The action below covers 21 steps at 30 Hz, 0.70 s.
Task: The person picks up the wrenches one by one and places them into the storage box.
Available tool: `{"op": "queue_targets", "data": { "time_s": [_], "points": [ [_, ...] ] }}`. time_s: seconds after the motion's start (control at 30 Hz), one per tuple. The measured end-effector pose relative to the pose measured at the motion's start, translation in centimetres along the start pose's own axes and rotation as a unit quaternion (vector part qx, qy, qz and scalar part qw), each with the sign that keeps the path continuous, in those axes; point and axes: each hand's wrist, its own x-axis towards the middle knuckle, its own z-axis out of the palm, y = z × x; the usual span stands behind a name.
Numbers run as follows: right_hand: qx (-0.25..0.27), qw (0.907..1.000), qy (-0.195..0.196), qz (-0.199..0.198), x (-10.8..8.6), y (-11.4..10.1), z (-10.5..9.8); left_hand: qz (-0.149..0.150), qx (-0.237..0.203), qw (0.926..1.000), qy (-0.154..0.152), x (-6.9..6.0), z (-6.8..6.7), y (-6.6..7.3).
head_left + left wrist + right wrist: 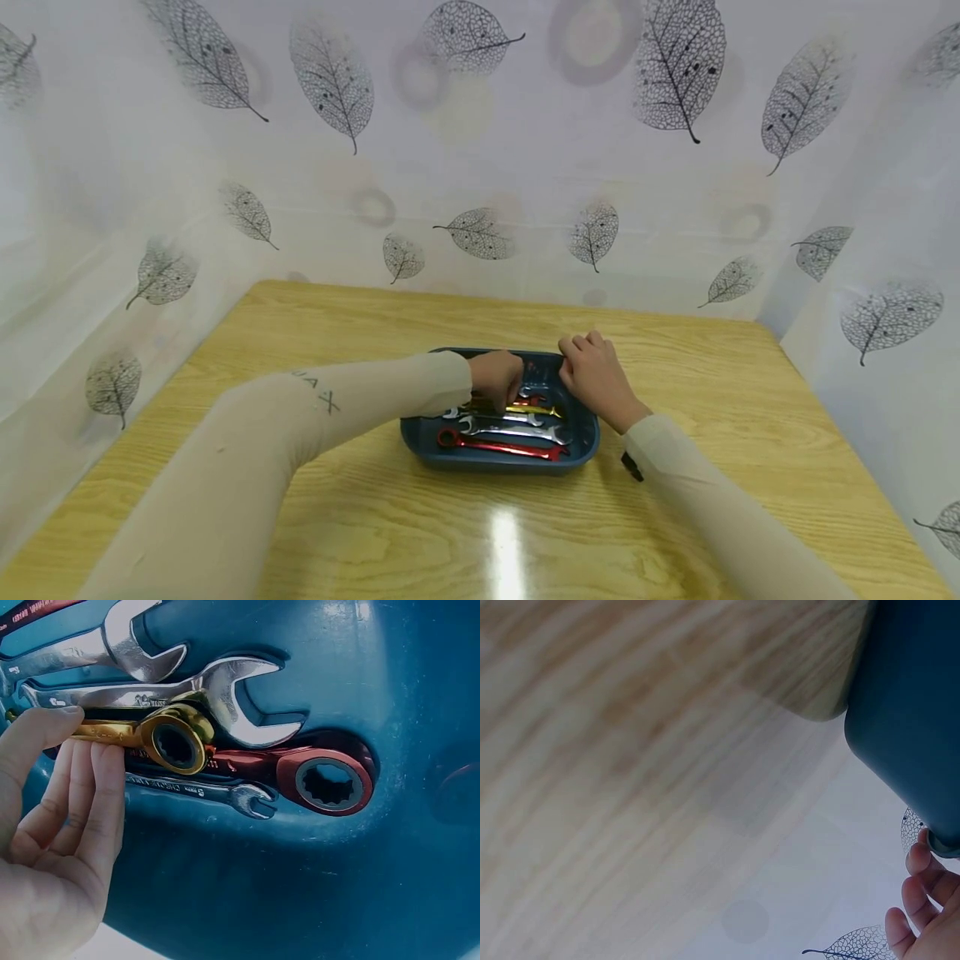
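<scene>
A dark blue plastic tub (491, 465) holds several combination wrenches lying side by side. My left hand (495, 379) reaches into it, and in the left wrist view its thumb and fingers pinch the gold ratchet wrench (109, 732) by the shaft. Beside that one lie a large silver open-end wrench (255, 735), a red ratchet wrench (285, 766) and a small silver wrench (202, 789). Closest to the tub's near side is another red wrench (498, 448). My right hand (597, 379) grips the tub's rim at the far right corner; the right wrist view shows its fingertips at the edge.
The tub stands on a wood-grain table (360, 533). Behind and at both sides hangs a pale sheet (540, 167) printed with leaves. A small black object (632, 467) shows at the right sleeve.
</scene>
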Motion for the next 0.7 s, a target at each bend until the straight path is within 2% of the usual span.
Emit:
{"op": "queue_targets", "data": {
  "time_s": [0.33,0.57,0.7],
  "points": [
    [-0.001,1.0000,0.002,0.001,0.00,-0.03,0.00,-0.020,0.003,0.9998,-0.003,-0.65,-0.38,0.66],
    [-0.001,1.0000,0.008,-0.003,-0.04,0.00,0.02,-0.003,0.016,0.9999,0.004,-0.84,-0.44,0.66],
    [-0.002,0.9999,0.010,-0.005,-0.02,-0.02,-0.01,-0.003,0.025,0.9996,0.011,-0.59,-0.19,0.35]
  ]
}}
